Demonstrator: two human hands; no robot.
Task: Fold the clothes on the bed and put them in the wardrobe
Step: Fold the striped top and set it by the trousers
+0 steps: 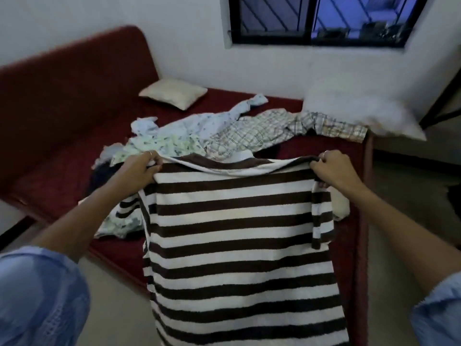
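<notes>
A brown-and-white striped shirt point(234, 236) hangs in front of me, held up by its shoulders over the near corner of the red bed point(57, 151). My left hand point(139, 171) grips its left shoulder and my right hand point(334, 169) grips the right one. Behind the shirt lie a pale blue printed garment point(199, 123), a checked shirt point(272, 131) and a green-printed piece point(159, 143), all loose and unfolded. A dark garment point(99, 178) shows under my left forearm. No wardrobe is in view.
A small cream cushion point(174, 92) lies at the bed's far side and a large white pillow point(361, 113) at its right end. A barred window point(321, 18) sits above. Grey floor point(411, 196) runs along the bed's right side.
</notes>
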